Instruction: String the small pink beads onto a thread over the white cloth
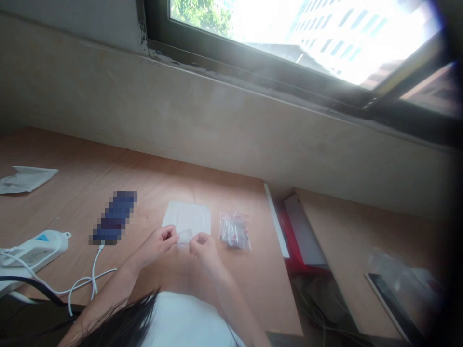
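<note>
Between my two hands is a small clear plastic bag, stretched over the desk. My left hand pinches its left edge with thumb and forefinger. On the other side, my right hand has its fingers closed at the bag's right edge. Whether anything is inside the bag is too small to tell. Just beyond my hands a white sheet of paper lies flat, partly covered by them. To the right of my right hand rests a pile of small clear zip bags with reddish edges and dark contents.
A phone on a white charging cable lies to the left, near a white power strip. A crumpled white packet sits at far left. Past the desk's right edge are a gap with a red item and a second desk.
</note>
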Available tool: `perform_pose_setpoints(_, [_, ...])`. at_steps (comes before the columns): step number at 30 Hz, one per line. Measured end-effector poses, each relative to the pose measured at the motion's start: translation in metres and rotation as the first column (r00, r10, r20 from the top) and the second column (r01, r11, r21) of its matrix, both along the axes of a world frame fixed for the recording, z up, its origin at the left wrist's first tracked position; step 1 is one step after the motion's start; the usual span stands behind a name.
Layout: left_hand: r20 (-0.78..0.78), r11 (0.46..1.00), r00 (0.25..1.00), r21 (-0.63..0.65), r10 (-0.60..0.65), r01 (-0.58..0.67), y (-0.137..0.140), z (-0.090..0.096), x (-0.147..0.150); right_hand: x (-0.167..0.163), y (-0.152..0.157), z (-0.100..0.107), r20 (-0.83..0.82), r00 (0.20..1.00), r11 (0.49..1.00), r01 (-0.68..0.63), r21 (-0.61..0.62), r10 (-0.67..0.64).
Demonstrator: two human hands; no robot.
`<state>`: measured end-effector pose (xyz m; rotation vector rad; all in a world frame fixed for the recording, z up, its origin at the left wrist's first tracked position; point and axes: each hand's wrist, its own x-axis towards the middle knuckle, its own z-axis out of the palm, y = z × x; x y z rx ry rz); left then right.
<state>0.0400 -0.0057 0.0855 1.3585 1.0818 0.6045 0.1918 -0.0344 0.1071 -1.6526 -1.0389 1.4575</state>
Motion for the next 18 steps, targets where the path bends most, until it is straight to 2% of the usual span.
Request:
perform_pose_setpoints(3, [-0.050, 0.995, 0.998, 0.098, 0.035, -0.030, -0.002, -0.003, 0.005, 0.001, -0.002, -0.007, -0.015, 1.000, 0.997, -0.012, 0.079, 0.013])
perform_pose_setpoints(7, [-0.154, 0.989, 0.988, 0.143, -0.014, 0.036, -0.010, -0.003, 0.014, -0.001, -0.002, -0.025, -0.091, 0.992, 0.994, -0.083, 0.073, 0.089])
perform_pose_setpoints(10, [-0.222, 0.983, 0.972, 0.149, -0.077, 0.112, -0.016, 0.003, 0.017, -0.001, -0.001, -0.042, -0.054, 0.998, 0.999, -0.012, 0.052, 0.015])
perform_pose_setpoints(14, [-0.209, 0.970, 0.962, 0.129, -0.175, 0.204, -0.016, 0.006, 0.014, 0.002, 0.003, -0.053, -0.054, 0.992, 0.992, 0.114, 0.054, -0.111])
perform_pose_setpoints(18, [-0.163, 0.985, 0.977, 0.076, -0.140, 0.154, -0.011, 0.001, 0.002, 0.008, 0.006, -0.052, -0.152, 0.968, 0.978, 0.205, 0.036, -0.197])
